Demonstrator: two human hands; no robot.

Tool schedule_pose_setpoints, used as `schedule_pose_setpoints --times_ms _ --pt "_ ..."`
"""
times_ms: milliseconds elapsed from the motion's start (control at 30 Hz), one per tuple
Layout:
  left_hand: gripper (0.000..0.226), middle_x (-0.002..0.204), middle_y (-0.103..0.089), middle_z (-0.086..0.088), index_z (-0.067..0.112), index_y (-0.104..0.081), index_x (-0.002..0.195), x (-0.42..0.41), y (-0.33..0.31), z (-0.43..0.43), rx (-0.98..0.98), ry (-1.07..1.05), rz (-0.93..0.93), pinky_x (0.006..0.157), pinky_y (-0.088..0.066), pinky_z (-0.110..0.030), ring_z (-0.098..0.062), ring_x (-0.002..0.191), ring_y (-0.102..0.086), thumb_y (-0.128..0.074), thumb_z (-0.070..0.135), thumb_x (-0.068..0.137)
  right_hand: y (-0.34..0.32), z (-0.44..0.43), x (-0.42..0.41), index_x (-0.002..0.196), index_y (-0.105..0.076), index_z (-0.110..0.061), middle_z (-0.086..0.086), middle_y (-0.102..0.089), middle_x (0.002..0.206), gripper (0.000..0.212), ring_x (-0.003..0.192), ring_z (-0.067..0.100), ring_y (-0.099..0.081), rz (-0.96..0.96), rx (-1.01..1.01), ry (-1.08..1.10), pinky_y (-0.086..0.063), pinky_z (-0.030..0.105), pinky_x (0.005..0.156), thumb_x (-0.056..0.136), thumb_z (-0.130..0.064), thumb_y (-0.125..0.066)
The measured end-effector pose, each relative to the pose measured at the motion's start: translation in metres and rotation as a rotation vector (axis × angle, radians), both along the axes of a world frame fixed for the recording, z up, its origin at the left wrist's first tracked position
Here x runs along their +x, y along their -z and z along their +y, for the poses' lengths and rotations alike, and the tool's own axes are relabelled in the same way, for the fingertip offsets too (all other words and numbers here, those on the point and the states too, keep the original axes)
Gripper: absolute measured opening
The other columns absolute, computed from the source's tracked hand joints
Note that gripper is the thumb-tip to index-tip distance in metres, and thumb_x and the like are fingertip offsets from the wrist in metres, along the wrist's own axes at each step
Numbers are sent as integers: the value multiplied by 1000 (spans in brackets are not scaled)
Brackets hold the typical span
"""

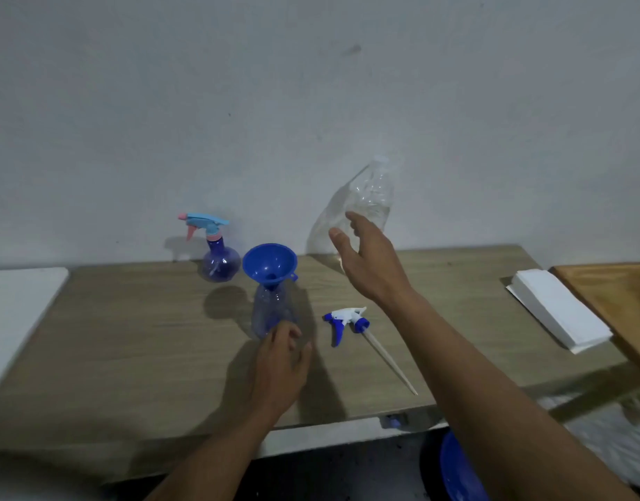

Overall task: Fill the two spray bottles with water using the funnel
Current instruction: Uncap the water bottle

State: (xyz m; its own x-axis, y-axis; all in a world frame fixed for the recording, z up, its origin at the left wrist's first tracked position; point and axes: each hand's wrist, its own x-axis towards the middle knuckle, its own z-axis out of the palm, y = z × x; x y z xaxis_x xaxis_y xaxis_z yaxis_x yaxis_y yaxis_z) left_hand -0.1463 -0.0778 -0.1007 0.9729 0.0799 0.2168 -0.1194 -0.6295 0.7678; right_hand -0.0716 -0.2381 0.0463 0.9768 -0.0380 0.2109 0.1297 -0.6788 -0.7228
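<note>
A blue spray bottle point(269, 305) stands uncapped mid-table with a blue funnel point(269, 262) seated in its neck. My left hand point(280, 367) sits just in front of the bottle's base, its loosely curled fingertips touching the base and the thumb apart from it. The bottle's white-and-blue trigger head point(345, 320) with its long tube lies on the table to the right. A second spray bottle point(219, 258), with a light-blue and pink trigger, stands by the wall. My right hand point(369, 258) is spread open in front of a clear water bottle point(374, 193) that leans by the wall.
The wooden table point(130, 338) ends at a white surface point(18, 298) on the left. A stack of white paper towels point(560, 312) lies at the right beside an orange-brown board point(615, 294). A blue round object point(455, 471) sits below the table's front edge.
</note>
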Motion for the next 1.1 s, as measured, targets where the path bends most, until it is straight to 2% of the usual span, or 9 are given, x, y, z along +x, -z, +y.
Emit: schedule_pose_setpoints --times_ms 167,267,333,400,500,700,833,967,1100 --pt "24 103 -57 12 29 -50 101 47 -33 -64 -52 124 61 75 -45 -26 -10 94 -57 -69 32 89 -20 -43 35 151 -37 -15 8 -45 149 59 135 21 -47 -112 -77 91 -33 23 99 99 -33 -59" --pt "53 128 -54 7 27 -42 128 89 -46 -99 -101 68 75 94 -47 -37 -15 117 -53 -72 40 86 -28 -64 66 153 -33 -15 9 -40 152 62 137 21 -44 -139 -66 109 -31 21 97 100 -34 -58" --pt "75 136 -51 4 29 -33 141 120 -53 -120 -281 -58 137 99 -48 -42 -18 123 -52 -77 42 81 -33 -74 87 156 -27 -14 10 -35 158 67 142 22 -39 -131 -74 80 -30 22 100 101 -37 -56" --pt "94 143 -48 0 28 -25 149 150 -58 -136 -458 -134 218 102 -47 -45 -23 129 -50 -82 44 77 -34 -82 107 158 -22 -14 10 -31 161 70 146 23 -34 -112 -94 46 -31 28 108 102 -39 -55" --pt "106 153 -40 -4 28 -17 155 188 -55 -149 -456 -111 257 109 -42 -45 -26 138 -43 -84 45 74 -31 -91 133 158 -24 -13 9 -33 161 69 147 22 -34 -91 -129 7 -32 31 112 103 -42 -53" --pt "88 141 -56 -1 26 -37 143 228 -56 -151 -393 -77 224 99 -45 -36 -25 126 -54 -88 38 72 -18 -102 160 147 -43 -19 11 -61 135 52 126 27 -57 -107 -42 -71 -40 27 88 102 -41 -55" --pt "87 134 -61 1 27 -44 135 236 -51 -141 -385 -32 259 102 -49 -42 -23 120 -59 -90 45 65 -18 -106 161 140 -50 -21 9 -64 131 44 117 26 -61 -117 34 -77 -42 28 85 101 -39 -55" --pt "80 132 -63 1 24 -48 135 230 -54 -146 -365 -48 225 87 -46 -25 -15 111 -59 -89 43 68 -19 -115 153 136 -54 -25 6 -64 129 39 115 23 -62 -114 94 -70 -45 30 86 100 -39 -58" --pt "75 130 -64 0 23 -51 132 214 -56 -156 -421 -37 212 89 -47 -27 -15 112 -60 -89 38 69 -21 -123 139 134 -55 -26 5 -64 127 38 115 22 -61 -98 120 -85 -46 31 88 98 -38 -60"
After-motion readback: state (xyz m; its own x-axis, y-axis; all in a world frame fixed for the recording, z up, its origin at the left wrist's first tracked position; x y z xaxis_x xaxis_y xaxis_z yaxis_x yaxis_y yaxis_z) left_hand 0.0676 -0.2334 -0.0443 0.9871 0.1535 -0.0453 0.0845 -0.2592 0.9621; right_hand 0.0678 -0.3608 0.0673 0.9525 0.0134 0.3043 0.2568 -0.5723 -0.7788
